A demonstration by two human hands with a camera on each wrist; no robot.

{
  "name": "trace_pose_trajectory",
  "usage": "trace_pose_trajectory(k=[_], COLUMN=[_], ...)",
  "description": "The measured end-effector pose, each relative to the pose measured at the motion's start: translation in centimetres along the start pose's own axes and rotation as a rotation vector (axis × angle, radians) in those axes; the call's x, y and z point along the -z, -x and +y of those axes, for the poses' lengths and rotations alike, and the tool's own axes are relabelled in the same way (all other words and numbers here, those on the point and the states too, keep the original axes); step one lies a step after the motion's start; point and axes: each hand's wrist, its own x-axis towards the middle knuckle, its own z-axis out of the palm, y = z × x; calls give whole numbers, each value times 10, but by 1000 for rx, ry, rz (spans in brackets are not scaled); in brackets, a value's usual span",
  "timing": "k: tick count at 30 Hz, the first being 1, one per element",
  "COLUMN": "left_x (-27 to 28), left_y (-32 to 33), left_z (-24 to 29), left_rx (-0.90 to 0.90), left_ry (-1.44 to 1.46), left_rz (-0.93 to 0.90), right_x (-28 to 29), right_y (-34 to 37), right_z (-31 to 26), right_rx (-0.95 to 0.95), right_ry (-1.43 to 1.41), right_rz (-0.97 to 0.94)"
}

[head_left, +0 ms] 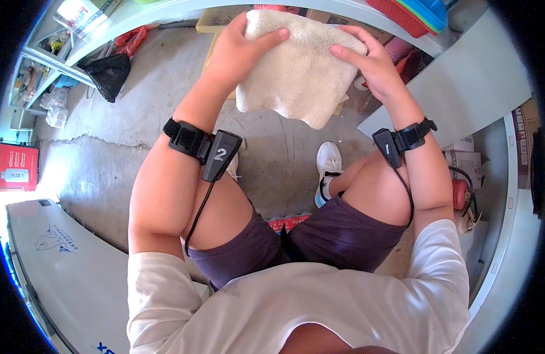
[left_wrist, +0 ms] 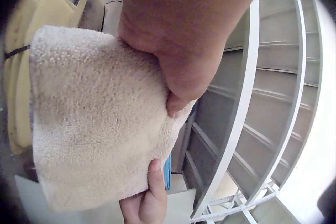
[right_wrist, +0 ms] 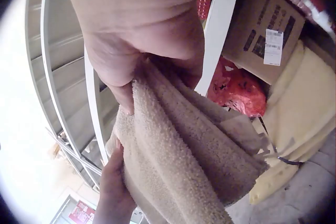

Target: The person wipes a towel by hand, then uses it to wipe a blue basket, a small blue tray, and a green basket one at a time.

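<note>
A cream terry towel (head_left: 296, 71) hangs in front of the person, held up by both hands near its top edge. The left hand (head_left: 243, 50) grips its upper left part, thumb lying over the front face. At the upper right, the right hand (head_left: 369, 62) pinches the cloth with its thumb in front and its other fingers mostly behind. The right wrist view shows the towel (right_wrist: 178, 140) in several layered folds below the right hand (right_wrist: 152, 50). In the left wrist view the towel's broad face (left_wrist: 100, 113) spreads flat beneath the left hand (left_wrist: 184, 71).
A white shelf edge (head_left: 184, 20) runs across the front, with red and blue baskets (head_left: 411, 17) at its right. Yellow foam (right_wrist: 299, 103) and a cardboard box (right_wrist: 265, 35) stand beneath. A black bag (head_left: 110, 76) hangs at left; a white panel (head_left: 461, 82) leans at right.
</note>
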Motion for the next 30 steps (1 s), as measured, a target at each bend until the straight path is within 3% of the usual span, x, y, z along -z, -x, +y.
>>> trace_pose_trajectory(k=[30], left_x=[1], left_y=[0], left_z=[-3], left_rx=[-32], left_ry=[-70], left_rz=[11], right_x=[0], right_y=[0], right_z=[5], right_rx=[16], right_ry=[5], right_rz=[-25])
